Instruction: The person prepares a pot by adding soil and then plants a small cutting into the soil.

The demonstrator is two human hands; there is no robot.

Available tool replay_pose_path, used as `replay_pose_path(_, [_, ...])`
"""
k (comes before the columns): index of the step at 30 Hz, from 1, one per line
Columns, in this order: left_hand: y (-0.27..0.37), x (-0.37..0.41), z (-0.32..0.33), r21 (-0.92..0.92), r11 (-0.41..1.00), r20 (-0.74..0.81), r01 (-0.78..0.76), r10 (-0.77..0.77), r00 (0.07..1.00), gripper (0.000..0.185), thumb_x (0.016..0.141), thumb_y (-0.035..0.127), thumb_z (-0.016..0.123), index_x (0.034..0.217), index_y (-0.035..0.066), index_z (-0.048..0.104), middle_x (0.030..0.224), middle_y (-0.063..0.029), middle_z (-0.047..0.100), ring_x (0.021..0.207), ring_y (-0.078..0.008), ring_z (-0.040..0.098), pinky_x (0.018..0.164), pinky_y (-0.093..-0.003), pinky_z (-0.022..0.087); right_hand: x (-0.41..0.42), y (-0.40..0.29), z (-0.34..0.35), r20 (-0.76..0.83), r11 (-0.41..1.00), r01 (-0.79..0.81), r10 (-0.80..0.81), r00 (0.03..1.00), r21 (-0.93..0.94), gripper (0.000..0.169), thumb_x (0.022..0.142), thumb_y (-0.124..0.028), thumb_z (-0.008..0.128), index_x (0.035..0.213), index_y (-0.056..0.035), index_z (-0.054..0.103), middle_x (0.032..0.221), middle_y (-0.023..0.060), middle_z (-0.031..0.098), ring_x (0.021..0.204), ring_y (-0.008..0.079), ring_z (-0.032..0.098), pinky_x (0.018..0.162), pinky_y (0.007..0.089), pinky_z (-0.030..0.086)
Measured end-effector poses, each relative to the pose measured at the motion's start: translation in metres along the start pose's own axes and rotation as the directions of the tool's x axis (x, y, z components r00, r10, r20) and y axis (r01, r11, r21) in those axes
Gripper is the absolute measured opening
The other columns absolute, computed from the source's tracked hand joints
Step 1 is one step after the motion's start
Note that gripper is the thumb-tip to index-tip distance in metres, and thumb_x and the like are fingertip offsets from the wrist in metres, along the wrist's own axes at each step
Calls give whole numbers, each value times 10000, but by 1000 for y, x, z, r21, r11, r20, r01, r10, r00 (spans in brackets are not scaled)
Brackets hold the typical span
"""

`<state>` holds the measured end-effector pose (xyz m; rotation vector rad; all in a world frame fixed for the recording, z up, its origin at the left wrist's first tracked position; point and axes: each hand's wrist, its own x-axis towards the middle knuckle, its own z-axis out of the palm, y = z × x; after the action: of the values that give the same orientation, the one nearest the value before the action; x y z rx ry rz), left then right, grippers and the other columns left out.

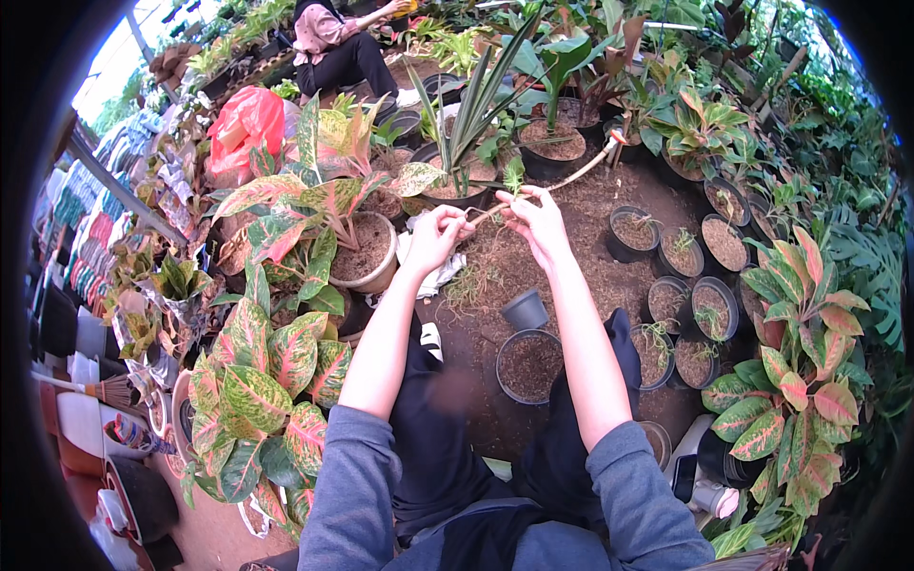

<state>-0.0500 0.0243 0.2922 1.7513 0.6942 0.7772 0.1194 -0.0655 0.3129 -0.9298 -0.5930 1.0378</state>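
Note:
My left hand [441, 234] is raised in front of me, thumb and fingertips pinched at the near end of a long, thin tan stem or tube [582, 173]. Beside it, my right hand [532, 218] has its fingers bent around a small feathery green sprig [513, 175], which pokes up past the fingertips. The tan length passes at the right fingers and runs away to a reddish tip; whether that hand touches it cannot be told. Below the hands, a small empty grey plastic pot [525, 310] lies tilted against a soil-filled black pot [529, 366] between my legs.
Loose green cuttings [475, 285] lie on the soil. Several black pots with wispy cuttings [634, 232] stand at right. Variegated aglaonemas [264, 385] crowd the left. A red plastic bag [248, 127] sits farther back, near a seated person [343, 53]. A phone [684, 477] lies at lower right.

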Motion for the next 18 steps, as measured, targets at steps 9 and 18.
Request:
replay_pose_path(9, [-1, 1, 2, -108, 994, -32, -31, 28, 999, 119, 883, 95, 469, 968, 13, 463, 863, -103, 641, 726, -101, 563, 686, -242, 453, 0, -4, -9, 36, 998, 41, -42, 998, 49, 372, 752, 1, 613, 1071, -12, 422, 941, 116, 633, 733, 116, 588, 621, 220, 488])
replay_pose_path(18, [4, 5, 11, -104, 988, -117, -113, 100, 988, 111, 865, 78, 501, 955, 14, 487, 873, -73, 615, 723, -85, 549, 665, -218, 456, -4, -3, 2, -22, 994, 91, -93, 995, -55, 442, 689, 30, 672, 1052, 12, 422, 762, 106, 632, 685, 151, 617, 585, 246, 512])
